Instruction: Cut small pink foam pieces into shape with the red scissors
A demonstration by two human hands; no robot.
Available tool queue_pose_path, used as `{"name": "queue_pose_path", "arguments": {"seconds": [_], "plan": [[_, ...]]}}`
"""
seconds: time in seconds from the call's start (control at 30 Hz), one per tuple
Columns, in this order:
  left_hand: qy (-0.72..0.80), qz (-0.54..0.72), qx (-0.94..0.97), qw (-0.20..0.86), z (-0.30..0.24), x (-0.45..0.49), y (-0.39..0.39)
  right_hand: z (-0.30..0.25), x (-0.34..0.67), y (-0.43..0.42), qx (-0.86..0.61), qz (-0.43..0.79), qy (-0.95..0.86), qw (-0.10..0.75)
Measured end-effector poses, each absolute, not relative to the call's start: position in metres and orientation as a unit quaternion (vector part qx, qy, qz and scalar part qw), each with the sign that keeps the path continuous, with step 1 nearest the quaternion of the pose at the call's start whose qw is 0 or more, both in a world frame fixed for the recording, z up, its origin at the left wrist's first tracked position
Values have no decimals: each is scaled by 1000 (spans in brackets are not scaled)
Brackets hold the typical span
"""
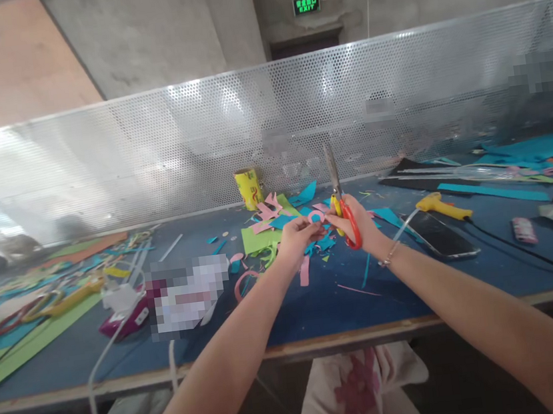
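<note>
My left hand (296, 237) pinches a small pink paper ring (315, 217) just above the blue table (318, 302). Close beside it, my right hand (359, 225) grips red and yellow handled scissors (340, 200), whose metal blades point straight up. The two hands nearly touch over a heap of pink, teal and green paper scraps (278, 223). A loose pink strip (305, 270) lies below my left hand.
A yellow can (248, 187) stands at the back by the perforated metal screen (267, 127). A yellow glue gun (442, 205) with black cable and a phone (440, 234) lie to the right. Coloured paper strips, other scissors (41, 306) and a white cable lie left.
</note>
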State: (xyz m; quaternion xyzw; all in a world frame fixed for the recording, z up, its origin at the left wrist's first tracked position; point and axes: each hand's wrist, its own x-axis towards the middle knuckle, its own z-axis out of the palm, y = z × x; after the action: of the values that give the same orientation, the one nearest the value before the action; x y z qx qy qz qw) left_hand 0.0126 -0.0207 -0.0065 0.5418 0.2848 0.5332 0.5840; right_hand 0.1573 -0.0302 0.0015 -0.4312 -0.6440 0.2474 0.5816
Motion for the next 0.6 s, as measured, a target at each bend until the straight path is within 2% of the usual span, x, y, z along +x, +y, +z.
{"name": "queue_pose_path", "arguments": {"seconds": [0.17, 0.6], "plan": [[288, 527, 545, 585, -5, 12, -22, 4, 154, -32, -437, 315, -603, 589], [299, 509, 547, 594, -2, 12, -26, 6, 156, -34, -431, 265, -640, 578]]}}
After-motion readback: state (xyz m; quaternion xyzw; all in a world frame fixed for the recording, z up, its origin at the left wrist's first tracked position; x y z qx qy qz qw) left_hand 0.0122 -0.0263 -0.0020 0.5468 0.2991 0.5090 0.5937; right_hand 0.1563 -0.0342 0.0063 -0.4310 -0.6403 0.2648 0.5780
